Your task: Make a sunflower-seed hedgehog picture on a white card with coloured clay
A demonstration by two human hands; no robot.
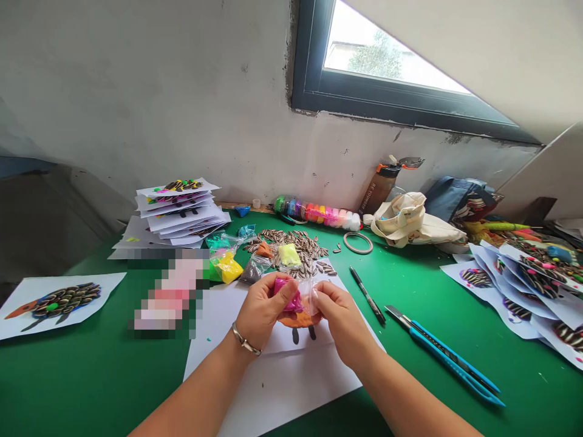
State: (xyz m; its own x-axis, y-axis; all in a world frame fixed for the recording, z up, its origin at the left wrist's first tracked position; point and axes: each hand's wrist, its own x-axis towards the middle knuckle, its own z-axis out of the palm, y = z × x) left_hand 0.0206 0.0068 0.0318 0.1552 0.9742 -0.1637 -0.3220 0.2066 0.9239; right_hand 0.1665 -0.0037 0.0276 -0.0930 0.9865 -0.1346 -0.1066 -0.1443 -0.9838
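My left hand (262, 309) and my right hand (339, 315) are closed together on a small clear bag of pink clay (291, 294), held just above a white sheet (277, 370) on the green table (91, 370). Under the hands, an orange clay shape (298, 320) with two dark legs lies on the sheet. A silver bracelet circles my left wrist. Just beyond the hands lie small bags of yellow clay (228, 267), pale yellow clay (289, 255), grey clay (252, 270) and an orange lump, beside a heap of sunflower seeds (300, 243).
Finished seed pictures are stacked at the back left (180, 209), lie singly at far left (57, 300) and spread at right (523, 276). A black pen (368, 295), blue utility knives (450, 358), a tape ring, a clay tube, a bottle and cloth bags sit right.
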